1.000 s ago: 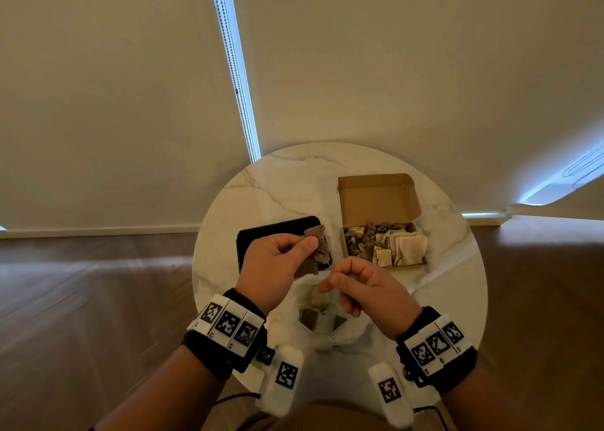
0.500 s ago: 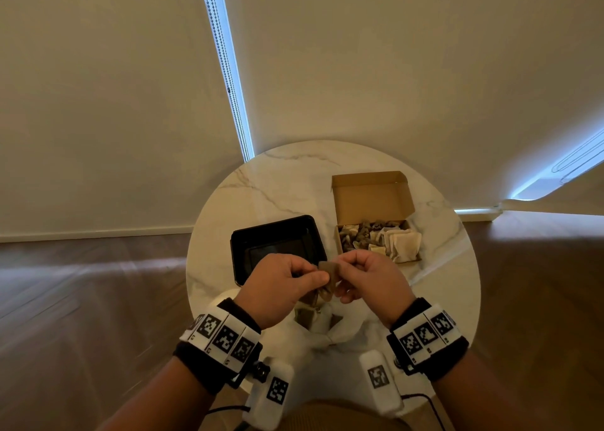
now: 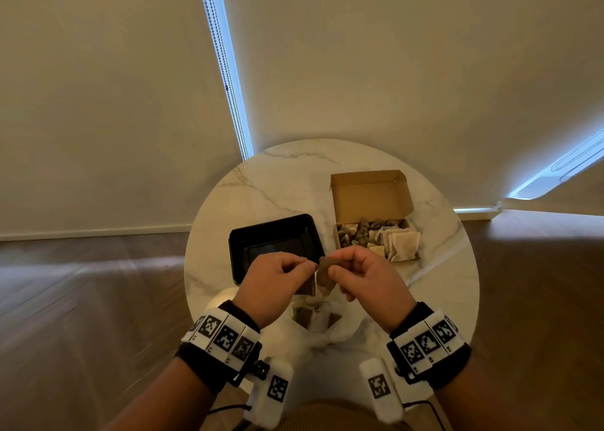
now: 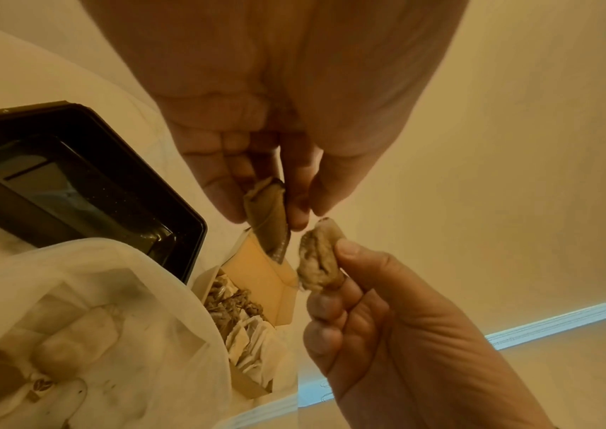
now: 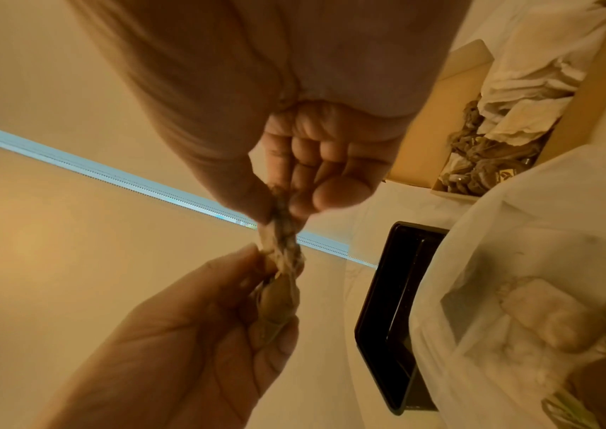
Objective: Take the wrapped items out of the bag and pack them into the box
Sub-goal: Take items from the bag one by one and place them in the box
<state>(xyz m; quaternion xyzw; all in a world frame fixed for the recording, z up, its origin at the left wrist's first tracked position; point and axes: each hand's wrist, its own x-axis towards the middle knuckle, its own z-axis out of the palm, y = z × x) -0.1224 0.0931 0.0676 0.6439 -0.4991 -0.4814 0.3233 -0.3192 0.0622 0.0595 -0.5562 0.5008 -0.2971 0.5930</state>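
Pinched between left hand (image 3: 276, 282) and right hand (image 3: 366, 278) above the bag (image 3: 322, 331), small brown wrapped items (image 3: 325, 275) hang crumpled. Cardboard box (image 3: 372, 202) holds brown and pale packets; bag still holds wrapped pieces.

The right hand (image 3: 366, 275) has moved up to meet the left hand (image 3: 274, 283); it now pinches one small brown packet (image 4: 321, 261); the left hand keeps the other packet (image 4: 270, 223).

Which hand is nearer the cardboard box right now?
Right. The right hand hovers just short of the cardboard box, at its near edge; the left hand is farther off, over the black tray.
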